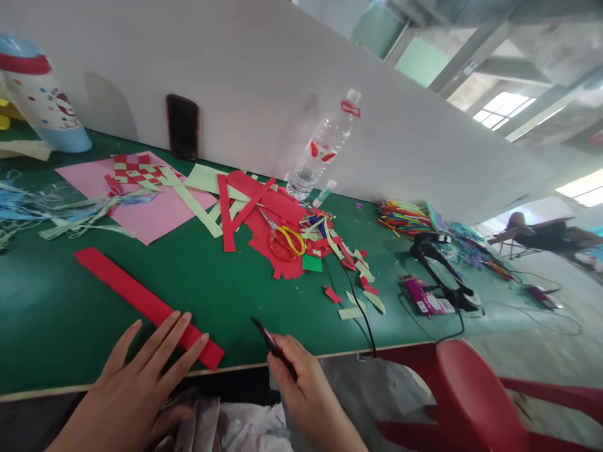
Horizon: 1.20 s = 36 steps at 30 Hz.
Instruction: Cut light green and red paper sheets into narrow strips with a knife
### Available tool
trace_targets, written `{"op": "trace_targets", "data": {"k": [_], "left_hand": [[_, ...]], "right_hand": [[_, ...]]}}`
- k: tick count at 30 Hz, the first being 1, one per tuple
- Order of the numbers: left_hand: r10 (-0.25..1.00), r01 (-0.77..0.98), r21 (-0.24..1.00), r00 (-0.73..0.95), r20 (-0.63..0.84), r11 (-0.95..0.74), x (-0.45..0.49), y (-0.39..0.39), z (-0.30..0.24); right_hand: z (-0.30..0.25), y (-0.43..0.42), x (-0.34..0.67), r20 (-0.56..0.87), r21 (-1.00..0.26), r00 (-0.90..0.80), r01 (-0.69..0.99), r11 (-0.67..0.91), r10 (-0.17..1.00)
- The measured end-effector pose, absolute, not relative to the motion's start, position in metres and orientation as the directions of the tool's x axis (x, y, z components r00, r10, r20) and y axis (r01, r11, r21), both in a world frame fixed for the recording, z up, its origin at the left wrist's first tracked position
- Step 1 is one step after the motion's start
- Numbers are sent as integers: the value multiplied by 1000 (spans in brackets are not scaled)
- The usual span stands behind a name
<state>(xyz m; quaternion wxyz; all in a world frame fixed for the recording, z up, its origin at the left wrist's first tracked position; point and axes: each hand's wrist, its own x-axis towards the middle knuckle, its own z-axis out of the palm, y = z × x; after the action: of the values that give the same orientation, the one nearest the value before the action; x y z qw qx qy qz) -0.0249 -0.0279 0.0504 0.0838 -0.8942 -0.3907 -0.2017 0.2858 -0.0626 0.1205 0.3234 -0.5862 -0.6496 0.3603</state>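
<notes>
My left hand (146, 370) lies with spread fingers on a long red paper strip (136, 298), pressing it flat near the table's front edge. The strip runs slantwise, its lower right end sticking out past my fingertips. To the right, my right hand (301, 373) is closed round a slim black pen-like tool (268, 339) that points up and left; its exact kind is unclear. Beyond my hands lie red and pale green strips, a woven red and green paper piece (139, 169) on pink paper (134, 216), and scissors (287, 242) with yellow and orange handles on red scraps.
A water bottle (323, 150), a glue stick (325, 193), a phone (183, 125) and a flask (44, 94) stand along the white partition. At right are a black strap (438, 263), a purple box (424, 295), cables and a red stool (475, 389). A person reclines far right.
</notes>
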Motion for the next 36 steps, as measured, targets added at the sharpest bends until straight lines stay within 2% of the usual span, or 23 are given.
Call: {"op": "trace_targets", "data": {"k": [4,7,10,13,19,29,36], "left_hand": [[684,748,13,601,413,-664,-23,-31,51],[727,775,35,574,378,-630,-18,-32,52],[739,774,57,576,349,-630,-17,-32,53],[736,761,87,583,344,-643,-18,-33,53],[734,760,94,577,358,-643,-20,-34,47],[712,756,31,601,365,-654,-19,-33,50],[725,763,37,597,345,-646,-26,-31,41]], "right_hand": [[113,-82,277,66,-794,-149,591,143,987],[110,-86,277,143,-672,-170,706,222,975],[109,-86,277,189,-571,-165,783,245,968],[105,-86,277,220,-530,-136,815,235,966],[102,-90,276,221,-493,-139,838,234,965],[108,-83,273,248,-531,-134,809,250,960],[107,-78,272,297,-528,-154,796,296,942]]}}
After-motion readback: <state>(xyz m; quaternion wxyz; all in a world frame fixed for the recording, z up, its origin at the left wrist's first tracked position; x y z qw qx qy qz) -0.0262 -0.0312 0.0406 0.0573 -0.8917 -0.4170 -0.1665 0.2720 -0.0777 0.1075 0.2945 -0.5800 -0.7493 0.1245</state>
